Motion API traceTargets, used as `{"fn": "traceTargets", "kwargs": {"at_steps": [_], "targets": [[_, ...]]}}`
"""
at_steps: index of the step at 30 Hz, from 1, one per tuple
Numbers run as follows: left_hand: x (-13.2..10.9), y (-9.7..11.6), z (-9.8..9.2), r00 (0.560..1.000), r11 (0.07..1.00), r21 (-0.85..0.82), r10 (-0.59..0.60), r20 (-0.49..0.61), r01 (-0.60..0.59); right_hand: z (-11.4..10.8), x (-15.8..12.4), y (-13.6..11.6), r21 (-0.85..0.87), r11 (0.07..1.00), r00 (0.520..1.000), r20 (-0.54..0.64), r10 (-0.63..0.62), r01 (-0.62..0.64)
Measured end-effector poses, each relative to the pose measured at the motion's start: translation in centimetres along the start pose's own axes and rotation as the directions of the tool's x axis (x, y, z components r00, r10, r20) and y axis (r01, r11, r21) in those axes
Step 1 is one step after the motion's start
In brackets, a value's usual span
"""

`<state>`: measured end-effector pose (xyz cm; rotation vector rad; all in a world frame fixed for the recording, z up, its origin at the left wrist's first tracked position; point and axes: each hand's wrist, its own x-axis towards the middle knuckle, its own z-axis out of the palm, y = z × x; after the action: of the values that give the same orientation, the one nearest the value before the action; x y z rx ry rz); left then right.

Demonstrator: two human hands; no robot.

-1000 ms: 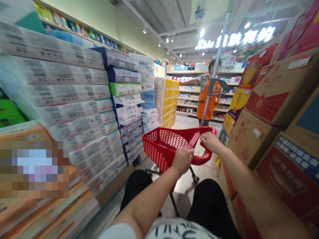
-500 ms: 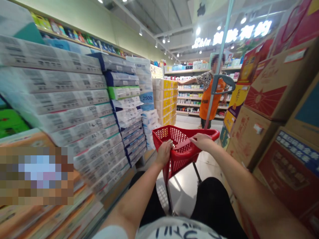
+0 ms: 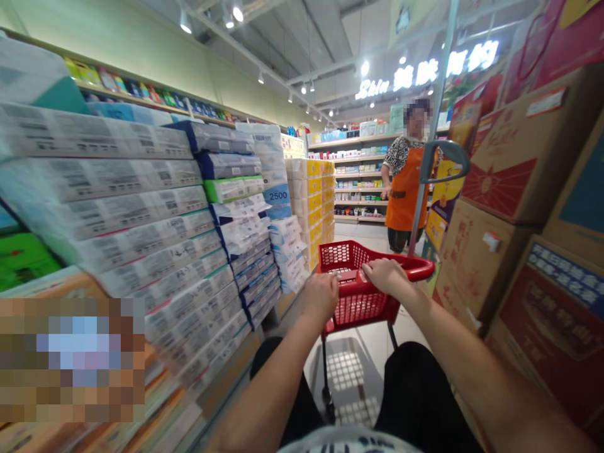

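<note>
A red plastic shopping cart [image 3: 361,308] with a lattice basket stands in front of me, its shadow falling on the floor. On the near left of its rim, my left hand [image 3: 321,294] is closed in a fist; the fingertips are partly hidden. My right hand [image 3: 384,275] grips the rim's handle bar farther right, fingers curled over it. A tall pole with a grey loop handle [image 3: 446,162] rises at the cart's right front side. What lies inside the basket is mostly hidden by my hands and the rim.
High stacks of wrapped tissue packs [image 3: 127,189] line the left. Yellow-and-white packs [image 3: 311,201] stand beyond them. Cardboard boxes [image 3: 504,160] crowd the right side. A person in an orange apron [image 3: 406,189] stands ahead, before shelves of goods [image 3: 361,170].
The cart and both hands have shifted right, and the cart has turned slightly. The person ahead has lowered the outstretched arm from the yellow packs and turned more towards me.
</note>
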<state>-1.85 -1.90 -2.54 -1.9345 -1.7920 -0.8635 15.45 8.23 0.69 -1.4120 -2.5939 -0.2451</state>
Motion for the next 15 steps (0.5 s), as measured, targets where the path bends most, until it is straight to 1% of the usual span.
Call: {"fn": "traceTargets", "kwargs": {"at_steps": [3, 5, 7, 9, 11, 12, 13, 14, 15], "targets": [[0.4, 0.9, 0.3, 0.999, 0.995, 0.094, 0.026, 0.024, -0.029, -0.2, -0.1, -0.3, 0.008, 0.998, 0.998, 0.02, 0.056, -0.056], [0.7, 1.4, 0.4, 0.998, 0.989, 0.131, 0.065, 0.023, -0.067, -0.3, -0.4, -0.3, -0.003, 0.998, 0.998, 0.038, 0.056, -0.056], [1.5, 1.5, 0.5, 0.996, 0.987, 0.138, 0.073, 0.049, -0.079, -0.5, -0.8, -0.2, -0.02, 0.998, 0.997, 0.051, 0.052, -0.051], [2.7, 1.2, 0.7, 0.99, 0.988, 0.135, 0.055, 0.132, -0.073, -0.7, -1.2, -0.2, -0.042, 0.998, 0.997, 0.06, 0.053, -0.05], [3.6, 0.9, 0.9, 0.971, 0.986, 0.148, 0.04, 0.236, -0.076, -0.9, -1.5, -0.2, -0.061, 0.996, 0.996, 0.058, 0.065, -0.061], [3.7, 0.9, 1.0, 0.965, 0.984, 0.156, 0.048, 0.258, -0.091, -1.0, -1.6, -0.2, -0.069, 0.996, 0.996, 0.052, 0.066, -0.062], [3.5, 1.0, 1.2, 0.965, 0.98, 0.161, 0.07, 0.252, -0.113, -1.0, -1.7, -0.2, -0.075, 0.995, 0.997, 0.047, 0.065, -0.062], [3.1, 1.2, 1.3, 0.971, 0.977, 0.16, 0.101, 0.217, -0.138, -1.0, -1.6, -0.2, -0.08, 0.995, 0.997, 0.04, 0.062, -0.059], [2.5, 1.4, 1.5, 0.977, 0.974, 0.156, 0.137, 0.16, -0.162, -0.9, -1.6, -0.2, -0.082, 0.995, 0.998, 0.029, 0.062, -0.06]]}}
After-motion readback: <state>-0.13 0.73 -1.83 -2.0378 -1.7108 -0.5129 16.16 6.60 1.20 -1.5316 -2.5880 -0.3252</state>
